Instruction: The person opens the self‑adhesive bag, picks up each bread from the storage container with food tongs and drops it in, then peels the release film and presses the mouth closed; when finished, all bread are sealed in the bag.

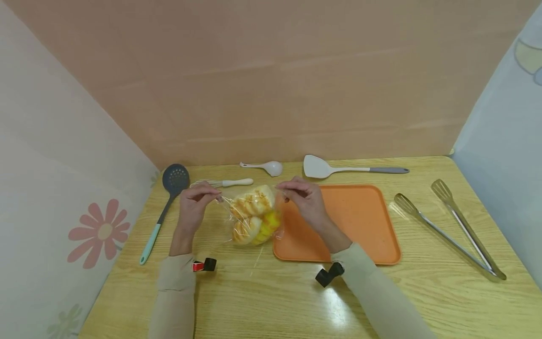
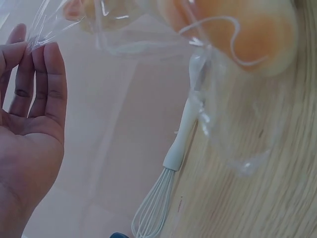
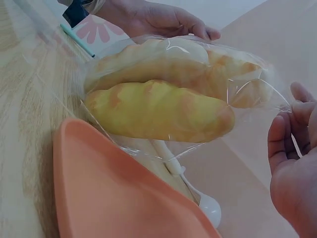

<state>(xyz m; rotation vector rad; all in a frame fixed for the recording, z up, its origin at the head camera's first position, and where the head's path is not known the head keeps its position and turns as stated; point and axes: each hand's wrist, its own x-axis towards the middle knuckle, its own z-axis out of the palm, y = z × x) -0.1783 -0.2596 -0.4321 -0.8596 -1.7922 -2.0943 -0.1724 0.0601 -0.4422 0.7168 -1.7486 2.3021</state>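
Note:
A clear plastic bag (image 1: 229, 213) with bread rolls (image 1: 254, 203) inside it is stretched between both hands. My left hand (image 1: 192, 209) pinches one upper corner of the bag between thumb and fingertips. At the opposite corner my right hand (image 1: 306, 200) pinches the plastic in the same way. Two of the rolls are pale with browned tops; a yellow roll (image 3: 158, 111) lies alongside them, nearest the right hand. In the left wrist view the bag's loose plastic hangs in front of a whisk (image 2: 181, 129).
To the right lies an orange tray (image 1: 351, 221), partly under the right forearm. Metal tongs (image 1: 455, 240) rest beyond it. Along the back are a white ladle (image 1: 271, 168) and a white spatula (image 1: 317, 167). A dark skimmer (image 1: 175, 179) with a mint handle is at the left.

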